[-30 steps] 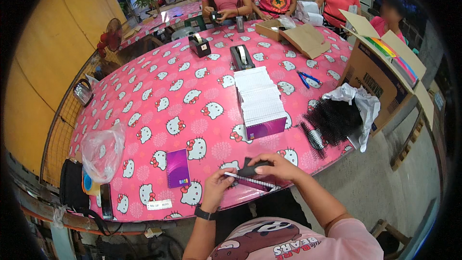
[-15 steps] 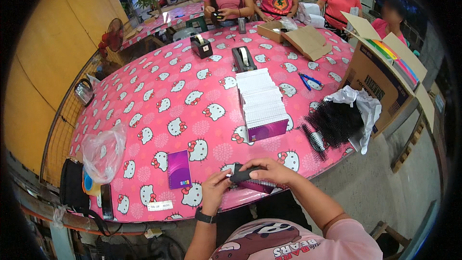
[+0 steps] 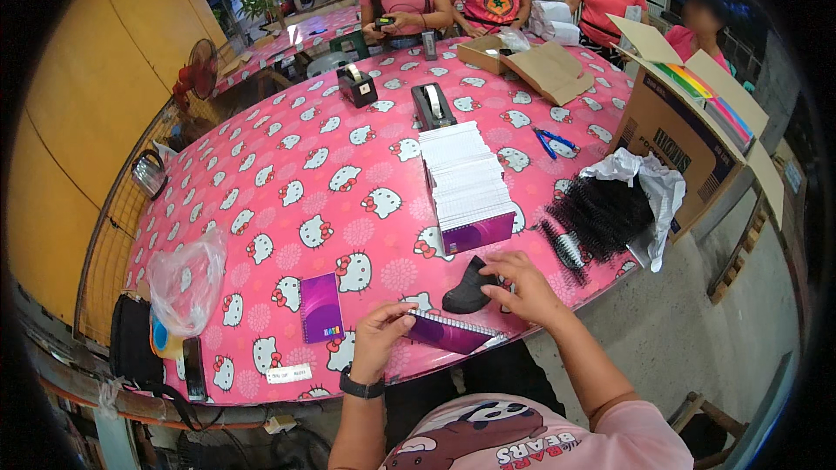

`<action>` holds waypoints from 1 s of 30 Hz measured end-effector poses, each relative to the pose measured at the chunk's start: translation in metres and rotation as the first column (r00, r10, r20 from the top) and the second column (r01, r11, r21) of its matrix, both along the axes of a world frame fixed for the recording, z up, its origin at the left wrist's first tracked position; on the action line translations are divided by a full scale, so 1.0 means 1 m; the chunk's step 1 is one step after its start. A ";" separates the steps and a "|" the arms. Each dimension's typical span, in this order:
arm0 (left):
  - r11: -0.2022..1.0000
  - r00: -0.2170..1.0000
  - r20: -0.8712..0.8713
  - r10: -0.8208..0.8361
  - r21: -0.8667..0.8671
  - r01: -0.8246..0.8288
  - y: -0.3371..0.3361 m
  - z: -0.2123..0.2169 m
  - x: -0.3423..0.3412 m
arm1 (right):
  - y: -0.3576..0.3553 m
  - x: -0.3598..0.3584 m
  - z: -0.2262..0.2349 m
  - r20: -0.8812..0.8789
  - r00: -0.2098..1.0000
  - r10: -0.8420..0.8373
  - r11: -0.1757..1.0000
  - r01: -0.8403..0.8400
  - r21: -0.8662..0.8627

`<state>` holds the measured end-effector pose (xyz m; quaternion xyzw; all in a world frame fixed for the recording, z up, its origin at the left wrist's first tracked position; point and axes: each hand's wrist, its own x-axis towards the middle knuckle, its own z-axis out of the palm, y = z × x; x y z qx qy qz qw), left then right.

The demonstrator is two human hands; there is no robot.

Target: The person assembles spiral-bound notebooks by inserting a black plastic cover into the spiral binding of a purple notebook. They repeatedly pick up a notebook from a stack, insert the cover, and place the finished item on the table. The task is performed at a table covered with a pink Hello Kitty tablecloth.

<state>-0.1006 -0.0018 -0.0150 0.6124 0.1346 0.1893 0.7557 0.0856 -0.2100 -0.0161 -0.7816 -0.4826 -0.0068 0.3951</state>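
Observation:
Near the table's front edge, my left hand [image 3: 380, 339] pinches the left corner of a purple spiral notebook [image 3: 446, 333]. The notebook is tilted, its coil binding along the upper edge. Just beyond it, my right hand [image 3: 525, 289] has thumb and fingertips on the right end of a dark, curved block-like piece [image 3: 468, 292], its exact kind unclear. That piece is at the tabletop, apart from the notebook. Left of my left hand lies another purple spiral notebook [image 3: 321, 307]. A long stack of notebooks [image 3: 468, 176] stands beyond my hands, with a purple cover at its near end.
Black spiral coils [image 3: 605, 218] lie on white wrapping at the right, near blue pliers [image 3: 554, 143] and a large cardboard box [image 3: 675, 144]. Tape dispensers [image 3: 433, 107] stand past the stack. A clear plastic bag [image 3: 185, 283] and phone [image 3: 193, 369] lie left. People stand across the table.
My right hand has moved the dark piece off the notebook's coil, away and to the right. My left hand has shifted slightly left and now grips the notebook's corner.

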 end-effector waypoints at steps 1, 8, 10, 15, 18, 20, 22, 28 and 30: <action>0.999 1.000 -0.012 -0.007 0.045 0.007 -0.003 0.009 0.002 | 0.003 -0.012 0.017 -0.115 0.991 0.066 0.997 -0.061 0.046; 0.998 0.998 0.044 -0.034 0.060 0.031 -0.023 0.034 0.011 | 0.035 -0.065 0.063 -0.381 0.901 0.207 0.969 -0.137 0.204; 0.999 0.997 0.068 -0.028 0.034 0.026 -0.024 0.035 0.009 | 0.036 -0.066 0.059 -0.377 0.899 0.224 0.962 -0.142 0.232; 1.000 0.996 0.088 -0.006 -0.013 0.007 -0.024 0.027 0.004 | 0.041 -0.073 0.049 -0.199 0.960 0.199 0.948 -0.137 0.288; 0.999 0.996 0.092 0.010 -0.032 -0.007 -0.026 0.028 0.003 | 0.040 -0.076 0.053 -0.272 0.941 0.201 0.950 -0.120 0.287; 1.000 0.992 0.126 0.019 -0.018 -0.017 -0.029 0.033 0.004 | 0.041 -0.075 0.048 -0.318 0.921 0.224 0.940 -0.119 0.319; 0.999 0.992 0.123 0.040 0.029 -0.043 -0.030 0.034 0.003 | 0.042 -0.076 0.046 -0.324 0.919 0.225 0.939 -0.114 0.326; 0.985 0.987 0.150 0.062 0.153 -0.085 -0.031 0.028 0.001 | 0.045 -0.080 0.050 -0.345 0.912 0.222 0.945 -0.114 0.307; 0.977 0.986 0.149 0.073 0.189 -0.101 -0.032 0.029 0.000 | 0.045 -0.081 0.052 -0.418 0.876 0.240 0.943 -0.110 0.313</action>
